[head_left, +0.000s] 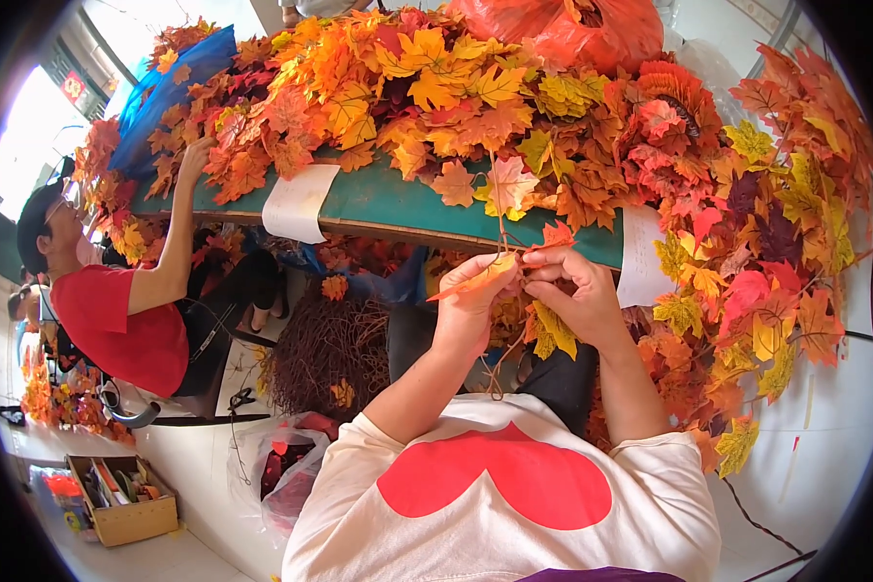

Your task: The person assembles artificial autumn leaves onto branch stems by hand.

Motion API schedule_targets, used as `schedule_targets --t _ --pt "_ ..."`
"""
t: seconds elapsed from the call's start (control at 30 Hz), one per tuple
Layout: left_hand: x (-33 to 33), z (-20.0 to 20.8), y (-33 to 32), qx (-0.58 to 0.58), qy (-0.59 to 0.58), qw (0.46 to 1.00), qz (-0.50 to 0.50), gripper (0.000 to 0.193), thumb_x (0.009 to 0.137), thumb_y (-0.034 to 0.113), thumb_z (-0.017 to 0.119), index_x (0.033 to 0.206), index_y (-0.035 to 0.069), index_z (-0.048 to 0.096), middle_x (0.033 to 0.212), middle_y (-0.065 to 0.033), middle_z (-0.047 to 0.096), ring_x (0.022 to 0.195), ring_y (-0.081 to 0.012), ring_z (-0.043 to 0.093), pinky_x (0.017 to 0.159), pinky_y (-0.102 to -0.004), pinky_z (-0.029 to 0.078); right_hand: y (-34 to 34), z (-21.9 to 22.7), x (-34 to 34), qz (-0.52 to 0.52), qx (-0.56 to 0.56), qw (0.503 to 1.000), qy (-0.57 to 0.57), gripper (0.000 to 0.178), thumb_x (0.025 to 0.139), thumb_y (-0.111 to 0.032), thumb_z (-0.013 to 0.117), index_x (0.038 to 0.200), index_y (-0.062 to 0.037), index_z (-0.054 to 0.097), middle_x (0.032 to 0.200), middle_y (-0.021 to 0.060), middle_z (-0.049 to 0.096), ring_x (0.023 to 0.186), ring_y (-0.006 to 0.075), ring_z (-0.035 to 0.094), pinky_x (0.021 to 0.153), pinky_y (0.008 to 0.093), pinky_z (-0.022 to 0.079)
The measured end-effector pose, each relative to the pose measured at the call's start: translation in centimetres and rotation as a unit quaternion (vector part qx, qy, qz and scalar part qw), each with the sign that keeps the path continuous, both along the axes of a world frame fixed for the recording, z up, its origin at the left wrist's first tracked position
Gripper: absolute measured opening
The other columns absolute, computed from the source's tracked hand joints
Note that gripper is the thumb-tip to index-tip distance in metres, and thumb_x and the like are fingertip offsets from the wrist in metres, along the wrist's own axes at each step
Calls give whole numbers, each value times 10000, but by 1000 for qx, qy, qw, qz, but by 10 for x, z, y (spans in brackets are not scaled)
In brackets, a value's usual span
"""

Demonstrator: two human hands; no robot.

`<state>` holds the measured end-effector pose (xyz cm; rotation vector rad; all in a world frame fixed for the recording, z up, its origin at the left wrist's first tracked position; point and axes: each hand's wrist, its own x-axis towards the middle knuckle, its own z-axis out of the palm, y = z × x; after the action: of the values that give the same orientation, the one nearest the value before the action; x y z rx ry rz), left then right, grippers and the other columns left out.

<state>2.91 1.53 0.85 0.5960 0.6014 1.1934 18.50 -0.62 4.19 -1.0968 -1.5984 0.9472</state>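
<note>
My left hand (pixel 469 308) is closed, its thumb and fingers pinching an orange artificial maple leaf (pixel 477 281). My right hand (pixel 584 299) is pinched beside it, fingertips meeting the left hand's at a thin brown twig stem. That stem belongs to a leafy vine running up to the table edge, with a pale pink-orange leaf (pixel 510 182) on it. Below my right fingers hangs a yellow leaf (pixel 554 332). A looped end of brown twig (pixel 496 376) dangles over my lap. What exactly lies between the fingertips is partly hidden.
Autumn-coloured leaves (pixel 427 82) heap over the green table (pixel 388 201). White paper sheets (pixel 299 204) hang on its edge. A person in a red shirt (pixel 126 325) works at left. Brown twigs (pixel 328 349), a plastic bag (pixel 279 470) and a cardboard box (pixel 136 522) stand below.
</note>
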Motion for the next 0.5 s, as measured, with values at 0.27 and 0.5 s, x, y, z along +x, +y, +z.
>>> schedule_targets --t 0.27,0.5 --pt "1 -13 -1 124 12 992 23 167 814 69 624 963 -6 625 899 -84 651 770 -127 621 708 -241 494 -4 3 -4 -25 9 999 -20 245 762 -3 629 1002 9 580 864 77 655 797 112 635 727 231 491" --pt "-1 -3 0 39 8 999 27 122 803 53 633 915 6 635 824 -60 641 710 -105 584 683 -237 472 -5 5 1 -18 11 999 -45 218 774 9 628 979 25 556 859 88 656 787 119 631 718 236 487"
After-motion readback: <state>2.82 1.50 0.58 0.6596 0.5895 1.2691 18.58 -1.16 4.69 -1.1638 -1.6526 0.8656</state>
